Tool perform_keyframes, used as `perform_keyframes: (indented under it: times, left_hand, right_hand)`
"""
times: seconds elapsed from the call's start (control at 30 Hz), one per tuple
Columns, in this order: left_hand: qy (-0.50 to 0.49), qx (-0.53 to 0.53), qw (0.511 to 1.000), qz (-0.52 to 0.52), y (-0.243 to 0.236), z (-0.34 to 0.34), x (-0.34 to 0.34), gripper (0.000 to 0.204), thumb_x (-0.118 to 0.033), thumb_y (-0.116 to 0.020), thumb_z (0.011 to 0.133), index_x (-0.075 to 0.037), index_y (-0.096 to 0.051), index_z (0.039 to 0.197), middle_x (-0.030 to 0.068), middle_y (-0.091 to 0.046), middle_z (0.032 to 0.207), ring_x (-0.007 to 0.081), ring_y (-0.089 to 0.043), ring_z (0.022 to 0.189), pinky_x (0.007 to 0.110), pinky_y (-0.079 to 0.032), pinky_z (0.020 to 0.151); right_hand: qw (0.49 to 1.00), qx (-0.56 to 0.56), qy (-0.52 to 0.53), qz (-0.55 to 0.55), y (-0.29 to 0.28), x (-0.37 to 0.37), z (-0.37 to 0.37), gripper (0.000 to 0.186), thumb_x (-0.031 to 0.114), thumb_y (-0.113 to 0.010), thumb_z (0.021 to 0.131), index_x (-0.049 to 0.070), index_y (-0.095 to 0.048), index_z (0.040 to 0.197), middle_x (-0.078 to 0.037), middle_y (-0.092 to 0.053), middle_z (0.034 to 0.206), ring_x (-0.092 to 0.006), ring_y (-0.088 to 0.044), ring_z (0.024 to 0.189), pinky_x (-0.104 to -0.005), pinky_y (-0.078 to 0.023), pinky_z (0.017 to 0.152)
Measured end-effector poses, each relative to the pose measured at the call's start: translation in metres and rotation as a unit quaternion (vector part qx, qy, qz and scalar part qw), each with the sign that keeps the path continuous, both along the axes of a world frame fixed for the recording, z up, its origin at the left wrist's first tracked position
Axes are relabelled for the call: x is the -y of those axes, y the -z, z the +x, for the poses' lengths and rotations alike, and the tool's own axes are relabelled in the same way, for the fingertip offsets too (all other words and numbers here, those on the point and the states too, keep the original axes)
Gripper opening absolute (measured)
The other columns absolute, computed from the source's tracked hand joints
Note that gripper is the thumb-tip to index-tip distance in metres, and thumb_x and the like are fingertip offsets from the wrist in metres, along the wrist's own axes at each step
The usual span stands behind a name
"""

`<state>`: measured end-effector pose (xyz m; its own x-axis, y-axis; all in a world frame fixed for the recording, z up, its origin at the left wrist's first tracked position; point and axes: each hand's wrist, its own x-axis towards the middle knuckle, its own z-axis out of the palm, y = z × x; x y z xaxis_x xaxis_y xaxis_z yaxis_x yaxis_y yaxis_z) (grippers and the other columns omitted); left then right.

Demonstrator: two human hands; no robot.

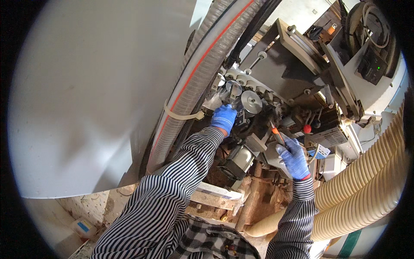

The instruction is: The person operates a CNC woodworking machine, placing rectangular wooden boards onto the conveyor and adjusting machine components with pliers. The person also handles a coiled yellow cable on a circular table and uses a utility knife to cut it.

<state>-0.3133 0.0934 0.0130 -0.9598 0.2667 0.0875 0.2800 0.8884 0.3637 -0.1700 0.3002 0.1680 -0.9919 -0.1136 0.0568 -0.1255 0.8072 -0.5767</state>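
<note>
My left hand [224, 117], in a blue glove, reaches into the machine beside metal discs [251, 102] and a bracket; its fingertips are curled and partly hidden, and what they hold I cannot make out. My right hand [293, 157], also gloved in blue, grips an orange-and-grey hand tool [275, 132] that points up toward the rollers. A red ball knob [307, 128] is just above and right of that tool. A motor housing [237, 159] lies below, between my hands.
A large grey panel [77, 95] fills the left side. A clear ribbed hose [189, 77] runs alongside my left arm. Two beige ducts [353, 190] curve at the lower right. A control box with a green light [370, 64] is at upper right. Dusty bars lie below.
</note>
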Motion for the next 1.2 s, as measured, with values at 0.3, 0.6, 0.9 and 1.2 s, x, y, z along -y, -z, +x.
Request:
perform_keyframes:
  times: [0.3,0.6,0.9,1.2]
  left_hand:
    - [-0.034,0.011,0.999,0.000,0.005,-0.001,-0.004,0.017,-0.008,-0.057,0.084,-0.006,-0.067,0.097,0.0162,-0.062,0.103,0.0304,-0.064,0.093,0.041,-0.055,0.077]
    - [-0.038,0.018,0.999,0.023,-0.006,-0.001,-0.014,0.016,-0.011,-0.057,0.084,-0.007,-0.067,0.097,0.0144,-0.062,0.104,0.0302,-0.063,0.097,0.040,-0.054,0.079]
    - [-0.124,0.023,0.967,0.222,-0.010,0.022,0.014,0.017,-0.009,-0.054,0.087,-0.005,-0.059,0.103,0.0174,-0.060,0.101,0.0326,-0.061,0.098,0.042,-0.053,0.081]
    - [-0.114,-0.009,0.974,0.196,0.018,0.005,0.005,0.016,-0.008,-0.057,0.082,-0.008,-0.062,0.097,0.0162,-0.063,0.094,0.0349,-0.062,0.089,0.044,-0.052,0.076]
  right_hand:
    - [0.929,0.027,-0.035,0.367,-0.030,0.032,-0.046,0.036,0.033,-0.055,0.088,0.016,-0.058,0.120,-0.014,-0.062,0.104,-0.0324,-0.062,0.094,-0.0432,-0.049,0.078]
    - [0.859,0.130,-0.044,0.493,-0.031,0.061,-0.090,0.037,0.036,-0.062,0.081,0.016,-0.065,0.112,-0.014,-0.060,0.108,-0.0307,-0.060,0.101,-0.0426,-0.048,0.085]
    - [0.834,0.177,-0.042,0.521,-0.002,0.085,-0.115,0.035,0.035,-0.062,0.084,0.009,-0.066,0.107,-0.013,-0.062,0.111,-0.0274,-0.060,0.106,-0.0403,-0.049,0.088]
    - [0.878,0.065,-0.047,0.473,0.017,0.074,-0.109,0.034,0.037,-0.063,0.082,0.010,-0.067,0.102,-0.013,-0.060,0.099,-0.0301,-0.058,0.098,-0.0412,-0.047,0.085]
